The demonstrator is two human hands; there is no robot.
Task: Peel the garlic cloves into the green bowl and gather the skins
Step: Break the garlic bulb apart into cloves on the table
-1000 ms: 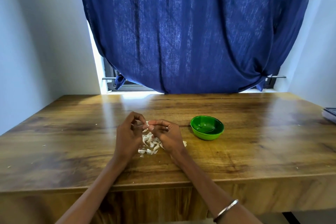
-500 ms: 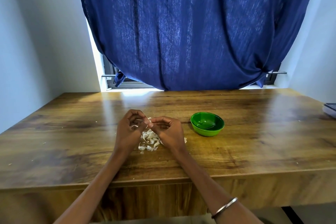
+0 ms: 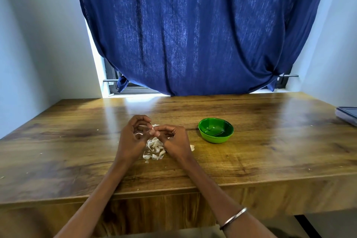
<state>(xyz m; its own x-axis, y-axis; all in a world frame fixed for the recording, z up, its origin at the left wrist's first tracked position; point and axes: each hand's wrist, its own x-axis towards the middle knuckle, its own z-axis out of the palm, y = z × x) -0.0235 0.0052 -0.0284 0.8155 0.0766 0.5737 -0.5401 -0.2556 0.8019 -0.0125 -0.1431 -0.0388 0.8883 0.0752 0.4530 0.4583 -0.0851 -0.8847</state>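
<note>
Head view: both hands stay over the garlic pile (image 3: 154, 149), left hand (image 3: 133, 139) and right hand (image 3: 173, 141) pinching one clove between fingertips, little changed; peeling continues. Green bowl (image 3: 216, 130) waits at three o'clock.

The left hand (image 3: 133, 139) now has its fingers spread looser than a second ago, when they were bunched tight against the right hand (image 3: 173, 141); a gap shows between its curled fingers and thumb. The right hand's fingertips reach further left, meeting the left thumb above the skins (image 3: 154, 148). A pale piece of garlic (image 3: 154, 126) shows between the two hands. More of the skin pile is uncovered between the wrists than before.
</note>
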